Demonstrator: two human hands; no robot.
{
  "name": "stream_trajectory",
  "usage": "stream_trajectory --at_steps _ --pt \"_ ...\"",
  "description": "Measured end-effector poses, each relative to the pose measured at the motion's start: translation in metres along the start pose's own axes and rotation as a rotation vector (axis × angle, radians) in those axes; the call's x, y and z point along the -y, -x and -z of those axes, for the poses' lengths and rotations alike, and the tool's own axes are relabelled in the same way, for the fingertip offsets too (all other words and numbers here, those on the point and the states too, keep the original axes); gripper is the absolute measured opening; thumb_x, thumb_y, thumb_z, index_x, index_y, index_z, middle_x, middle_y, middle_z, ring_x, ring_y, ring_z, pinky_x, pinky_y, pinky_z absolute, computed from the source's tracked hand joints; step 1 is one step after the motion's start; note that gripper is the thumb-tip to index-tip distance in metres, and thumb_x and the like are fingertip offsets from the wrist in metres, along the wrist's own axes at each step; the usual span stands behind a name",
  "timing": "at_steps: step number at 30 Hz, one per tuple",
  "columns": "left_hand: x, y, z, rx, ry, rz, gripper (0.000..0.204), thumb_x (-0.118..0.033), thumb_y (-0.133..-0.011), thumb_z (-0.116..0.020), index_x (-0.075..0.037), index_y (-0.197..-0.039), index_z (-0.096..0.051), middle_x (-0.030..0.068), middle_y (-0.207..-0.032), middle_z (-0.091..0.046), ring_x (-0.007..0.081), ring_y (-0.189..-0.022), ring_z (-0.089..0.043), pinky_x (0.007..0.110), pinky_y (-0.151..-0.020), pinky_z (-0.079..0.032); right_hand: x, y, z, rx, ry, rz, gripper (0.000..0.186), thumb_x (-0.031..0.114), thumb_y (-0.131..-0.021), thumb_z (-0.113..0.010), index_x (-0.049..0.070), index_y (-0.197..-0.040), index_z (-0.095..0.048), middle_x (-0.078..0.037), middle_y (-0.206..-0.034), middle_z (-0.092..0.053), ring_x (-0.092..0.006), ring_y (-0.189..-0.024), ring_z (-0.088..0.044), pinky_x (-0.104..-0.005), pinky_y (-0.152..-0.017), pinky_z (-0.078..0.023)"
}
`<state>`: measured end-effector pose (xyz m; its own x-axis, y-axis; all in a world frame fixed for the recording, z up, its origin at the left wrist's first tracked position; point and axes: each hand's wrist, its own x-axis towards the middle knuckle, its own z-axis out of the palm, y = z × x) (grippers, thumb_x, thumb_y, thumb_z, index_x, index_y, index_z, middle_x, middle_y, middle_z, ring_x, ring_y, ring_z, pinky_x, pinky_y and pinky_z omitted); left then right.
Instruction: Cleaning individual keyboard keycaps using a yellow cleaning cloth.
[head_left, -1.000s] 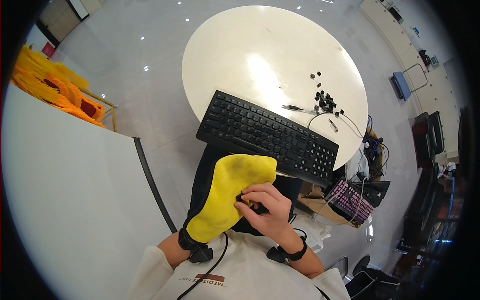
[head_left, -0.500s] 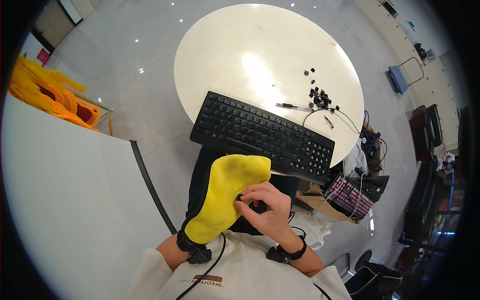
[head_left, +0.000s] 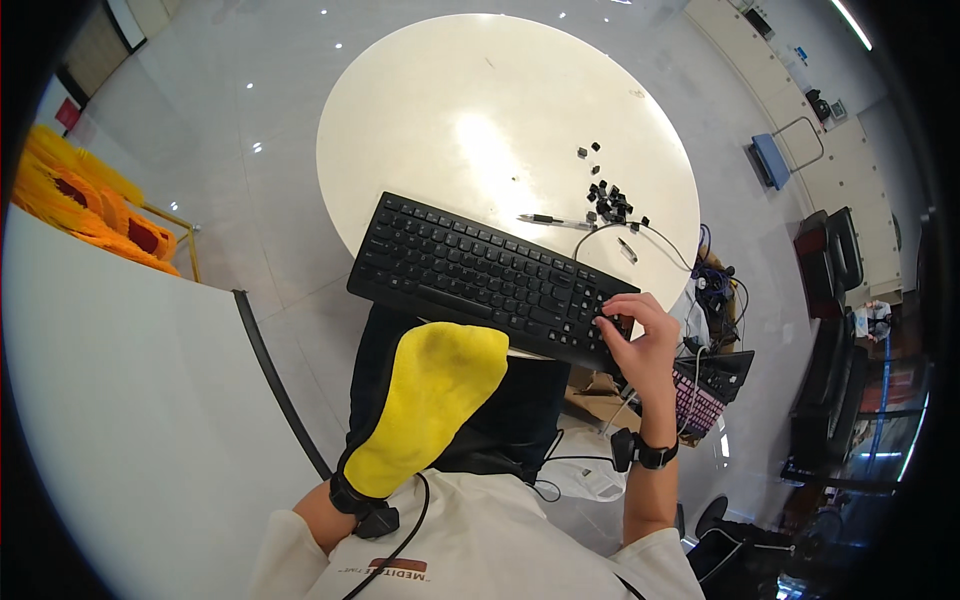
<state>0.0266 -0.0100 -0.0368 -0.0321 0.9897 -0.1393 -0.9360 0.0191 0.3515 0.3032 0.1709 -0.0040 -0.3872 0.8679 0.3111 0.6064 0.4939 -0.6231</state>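
Note:
My left hand (head_left: 400, 430) is covered by a yellow cloth (head_left: 430, 390) with dark edging; its fingers are hidden. My right hand (head_left: 648, 340) is curled over the right end of a black keyboard (head_left: 460, 282), thumb and forefinger close together on the number pad; whatever may be between them is too small to make out. Several keys there look bare of caps. The keyboard lies along the near edge of a round white table (head_left: 440, 90). A heap of small black keycaps (head_left: 610, 200) sits behind it, beside a pen (head_left: 550, 220) and a small slender item (head_left: 627, 250).
A white surface (head_left: 120, 400) fills the left, with orange furry material (head_left: 90, 210) behind it. At right are tangled cables (head_left: 715, 280), a pink-keyed keyboard (head_left: 698, 400), a cardboard box (head_left: 595, 395), black chairs (head_left: 825, 260) and a blue trolley (head_left: 770, 160).
My right hand has left the cloth, where it pinched a small black piece, and moved up and right onto the keyboard's number pad. The cloth-covered left hand is now alone below the keyboard.

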Motion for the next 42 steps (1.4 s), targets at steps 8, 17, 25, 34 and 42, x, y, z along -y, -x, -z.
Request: stream_trajectory --at_steps 8,17,25,34,42 --pt "0.001 0.001 0.011 -0.003 0.070 0.028 0.041 -0.028 -0.125 -0.058 -0.009 -0.161 -0.055 0.0171 -0.163 -0.063 0.0310 -0.151 -0.063 0.046 -0.134 -0.047 -0.013 -0.021 -0.012 0.149 0.158 0.066 0.021 -0.005 -0.080 -0.092 0.001 -0.099 -0.085 -0.012 -0.105 -0.084 -0.0285 -0.096 -0.077 -0.0376 -0.081 -0.063" --pt "-0.001 -0.002 0.012 -0.040 0.067 0.040 0.044 -0.036 -0.124 -0.058 -0.008 -0.159 -0.059 0.0161 -0.158 -0.065 0.0313 -0.147 -0.064 0.047 -0.131 -0.050 -0.015 -0.025 -0.014 0.188 0.100 0.023 0.020 -0.010 -0.078 -0.088 -0.002 -0.097 -0.086 -0.012 -0.104 -0.085 -0.0261 -0.090 -0.078 -0.0358 -0.079 -0.063" --pt "0.000 -0.005 0.020 -0.112 0.048 0.118 0.047 -0.042 -0.122 -0.061 -0.009 -0.156 -0.062 0.0147 -0.155 -0.066 0.0307 -0.145 -0.066 0.046 -0.129 -0.052 -0.014 -0.027 -0.017 0.202 0.130 -0.009 0.020 -0.011 -0.076 -0.088 -0.001 -0.093 -0.087 -0.013 -0.103 -0.085 -0.0266 -0.089 -0.078 -0.0357 -0.078 -0.064" --pt "0.001 -0.007 0.023 -0.082 0.043 0.115 0.048 -0.044 -0.122 -0.061 -0.010 -0.155 -0.064 0.0134 -0.156 -0.066 0.0290 -0.145 -0.065 0.045 -0.129 -0.051 -0.002 -0.028 -0.018 0.206 0.256 0.055 0.011 -0.007 -0.078 -0.086 0.000 -0.087 -0.086 -0.012 -0.102 -0.080 -0.0332 -0.097 -0.072 -0.0431 -0.090 -0.062" --pt "0.002 -0.007 0.021 -0.079 0.026 0.117 0.052 -0.048 -0.122 -0.059 -0.010 -0.158 -0.063 0.0131 -0.157 -0.066 0.0291 -0.145 -0.065 0.045 -0.130 -0.050 -0.007 -0.021 -0.015 0.231 0.128 -0.051 0.009 -0.001 -0.084 -0.085 -0.003 -0.093 -0.086 -0.016 -0.099 -0.077 -0.0369 -0.100 -0.073 -0.0464 -0.088 -0.060"
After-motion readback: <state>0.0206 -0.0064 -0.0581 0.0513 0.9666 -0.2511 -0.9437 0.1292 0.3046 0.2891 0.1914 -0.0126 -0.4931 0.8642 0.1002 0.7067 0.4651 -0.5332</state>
